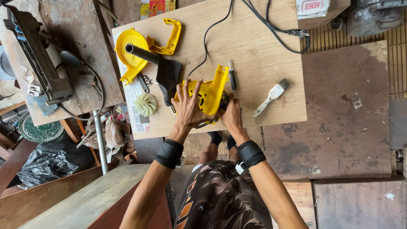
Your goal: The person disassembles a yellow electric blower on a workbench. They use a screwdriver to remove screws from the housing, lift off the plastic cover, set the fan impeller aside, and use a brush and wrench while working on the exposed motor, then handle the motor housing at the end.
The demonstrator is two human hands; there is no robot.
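1. Two yellow shells sit at the bench's [254, 38] far left: a round fan cover [129, 55] with a black nozzle [157, 63] lying across it, and a loose handle half [169, 38] just beside.
2. Nearer the edge lies a pale ribbed impeller [146, 104], well apart from the hands.
3. Left hand [188, 106], fingers spread wide, presses flat on the yellow blower housing [210, 93] at the bench's near edge.
4. Right hand [231, 115] is wrapped round the housing's right side, where a dark motor part shows; the grip looks firm, though the fingertips are hidden.
5. Judging by looks, the housing is stiff moulded plastic, light as a shell but weighted on the motor side. It is smooth, so likely slick, and thin edges could crack under a twist. The broad body or the upright handle stub looks the safest hold.
6. Right of the hands: a small screwdriver [231, 75], then a worn paintbrush [271, 96], with a black cord [271, 29] trailing behind.
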